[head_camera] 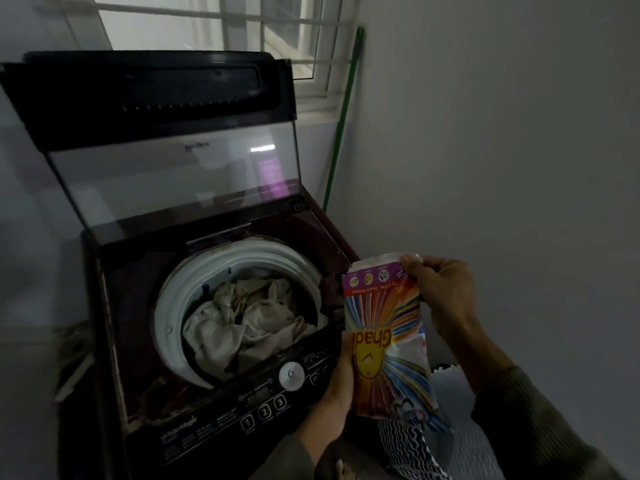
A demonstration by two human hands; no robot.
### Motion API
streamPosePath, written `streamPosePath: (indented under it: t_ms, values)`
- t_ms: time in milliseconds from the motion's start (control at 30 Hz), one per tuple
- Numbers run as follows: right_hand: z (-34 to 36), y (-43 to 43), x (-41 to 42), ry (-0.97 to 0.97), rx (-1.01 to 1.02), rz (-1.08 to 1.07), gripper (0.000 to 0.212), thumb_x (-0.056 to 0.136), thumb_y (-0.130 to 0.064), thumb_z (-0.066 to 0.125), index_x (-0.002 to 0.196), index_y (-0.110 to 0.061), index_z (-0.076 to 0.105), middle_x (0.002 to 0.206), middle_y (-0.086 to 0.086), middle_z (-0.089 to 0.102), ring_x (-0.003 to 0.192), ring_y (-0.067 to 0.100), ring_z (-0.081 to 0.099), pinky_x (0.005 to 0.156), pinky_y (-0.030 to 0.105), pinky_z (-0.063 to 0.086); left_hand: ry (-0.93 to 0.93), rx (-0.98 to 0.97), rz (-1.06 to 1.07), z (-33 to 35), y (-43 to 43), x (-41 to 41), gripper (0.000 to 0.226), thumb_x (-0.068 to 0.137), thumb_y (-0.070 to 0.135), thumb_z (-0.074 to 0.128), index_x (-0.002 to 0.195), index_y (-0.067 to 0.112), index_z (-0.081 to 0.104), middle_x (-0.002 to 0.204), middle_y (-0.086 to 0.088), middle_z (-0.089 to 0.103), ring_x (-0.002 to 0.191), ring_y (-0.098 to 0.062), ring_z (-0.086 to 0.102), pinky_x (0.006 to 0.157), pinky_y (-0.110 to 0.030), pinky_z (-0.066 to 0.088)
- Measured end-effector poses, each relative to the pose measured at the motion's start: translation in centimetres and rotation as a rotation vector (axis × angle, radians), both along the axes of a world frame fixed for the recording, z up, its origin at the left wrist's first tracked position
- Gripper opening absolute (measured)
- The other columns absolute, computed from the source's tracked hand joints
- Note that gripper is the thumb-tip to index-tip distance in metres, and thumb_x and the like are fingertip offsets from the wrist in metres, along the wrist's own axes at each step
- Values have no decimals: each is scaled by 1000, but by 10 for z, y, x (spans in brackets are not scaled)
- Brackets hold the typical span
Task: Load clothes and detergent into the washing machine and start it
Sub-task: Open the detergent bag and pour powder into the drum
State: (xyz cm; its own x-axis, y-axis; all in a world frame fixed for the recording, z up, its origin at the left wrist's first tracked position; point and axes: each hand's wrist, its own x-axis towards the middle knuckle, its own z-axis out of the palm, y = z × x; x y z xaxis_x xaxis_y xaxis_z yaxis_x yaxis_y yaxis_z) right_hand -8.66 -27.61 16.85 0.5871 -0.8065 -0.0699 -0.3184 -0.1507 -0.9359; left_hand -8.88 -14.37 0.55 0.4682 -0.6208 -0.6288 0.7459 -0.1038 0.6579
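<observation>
While the detergent packet (388,344) is kept upright just to the right of the machine's front edge, it is gripped at two points. The left hand (332,396) is wrapped round its lower body from the left, taking the weight; the right hand (440,292) is pinched on the top corner, prob. to tear or spread the mouth. The print reads upside down, so the open end is likely the one held uppermost, w/ powder kept from spilling. Left of both hands the washing machine (207,341) is seen w/ lid (166,161) raised, and pale clothes (242,320) are already lying in the drum. Below the left hand the control panel (263,403) is untouched. Detergent step judged in hand; start not yet done.
</observation>
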Motion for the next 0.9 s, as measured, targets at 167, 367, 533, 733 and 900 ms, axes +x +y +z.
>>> streamPosePath:
  t_ms: [167, 367, 533, 733, 900]
  values:
    - [-9, -12, 10, 101, -105, -3, 25, 88, -26, 72, 63, -25, 71, 60, 2, 72, 62, 26, 72, 69, 50, 61, -16, -4, 53, 3, -3, 1, 75, 82, 86, 28, 129, 38, 61, 128, 4, 66, 115, -17, 62, 106, -41, 46]
    - [-15, -23, 22, 134, -160, 7, 14, 87, -26, 72, 81, -14, 77, 58, -5, 70, 55, 14, 68, 60, 32, 58, -26, 7, 4, 11, -7, 4, 59, 99, 62, 20, 126, 27, 59, 115, 2, 66, 89, -7, 63, 64, -14, 52]
    - [-18, -31, 30, 178, -187, 11, 20, 86, -25, 73, 93, -7, 77, 67, 0, 72, 56, 13, 68, 58, 27, 56, 68, -22, -20, 23, -8, 5, 65, 102, 57, 17, 135, 17, 56, 136, -13, 60, 77, -7, 61, 54, -14, 50]
    - [-24, -36, 37, 200, -188, 27, 11, 86, -25, 73, 83, -15, 75, 65, 1, 71, 60, 20, 70, 68, 37, 61, 122, -14, 21, 16, -10, 5, 60, 98, 64, 20, 116, 29, 65, 120, 0, 68, 89, -12, 67, 74, -20, 53]
    - [-31, -41, 39, 221, -186, 32, 16, 86, -24, 73, 84, -9, 76, 65, 3, 71, 58, 20, 70, 67, 36, 61, 173, 10, 40, 5, -12, 7, 62, 95, 69, 24, 112, 29, 69, 101, 1, 74, 100, -20, 69, 84, -30, 54]
